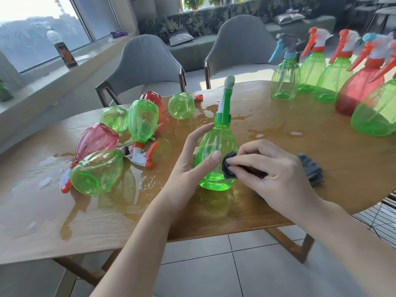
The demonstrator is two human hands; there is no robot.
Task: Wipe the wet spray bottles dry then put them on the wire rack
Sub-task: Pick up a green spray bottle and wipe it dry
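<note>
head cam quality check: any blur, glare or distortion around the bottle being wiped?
Head view: the held green spray bottle, left hand and right hand on the dark cloth are fairly sharp; the upright bottles at far right are motion-smeared; window light glares off the wet table; wide-angle bends the table edge.

No legible text, brand, number or sign appears in the head view. The dark label on the clear bottle [64,50] standing on the window ledge, at about ten o'clock, is too blurred to read. The spray bottles on the counter [278,129] carry no visible printing.
</note>
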